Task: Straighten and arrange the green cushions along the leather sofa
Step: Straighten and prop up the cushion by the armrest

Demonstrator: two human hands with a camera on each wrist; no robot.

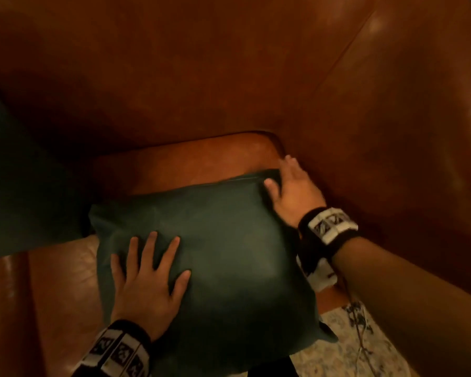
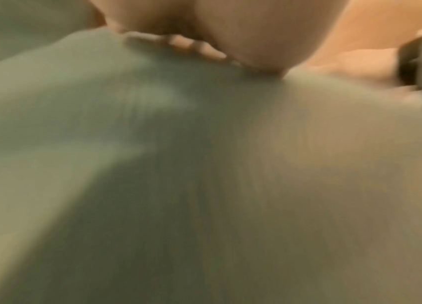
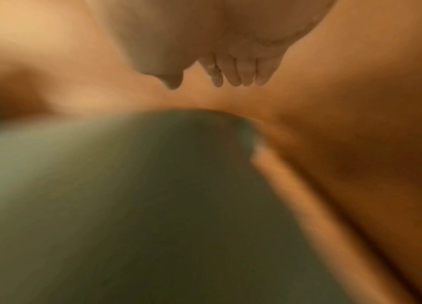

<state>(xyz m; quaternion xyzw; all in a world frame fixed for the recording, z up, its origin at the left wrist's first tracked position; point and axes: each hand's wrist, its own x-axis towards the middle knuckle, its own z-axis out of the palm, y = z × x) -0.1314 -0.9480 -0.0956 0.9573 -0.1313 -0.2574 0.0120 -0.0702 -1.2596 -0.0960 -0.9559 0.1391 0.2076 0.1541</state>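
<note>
Far left there's a second green cushion [image 1: 19,186], dark and mostly in shadow, propped against the back of the leather sofa [image 1: 229,77]. Just right of it, a green cushion [image 1: 229,246] lies on the seat in the sofa's corner, its near edge hanging over the front of the seat above a patterned rug [image 1: 365,349].

The left hand [image 1: 150,284] sits flat on the near left part of that cushion, fingers [image 1: 172,248] spread wide and straight, pressing down on the fabric without gripping it. The left wrist view shows much the same thing up close, palm and fingers [image 2: 204,51] laid on green cloth, though it's pretty blurry. There's a black and white wrist strap [image 1: 120,349] on that arm.

Over on the right, the right hand [image 1: 291,191] is at the cushion's far right corner, next to the sofa arm. The thumb rests on top of the fabric and the fingers [image 1: 290,161] reach past the corner toward the seat crease. In the right wrist view those fingers [image 3: 238,72] look close together and fairly straight, hanging just above the corner, but it's too smeared to say for sure whether they pinch anything. That wrist has a matching strap [image 1: 326,229].
</note>
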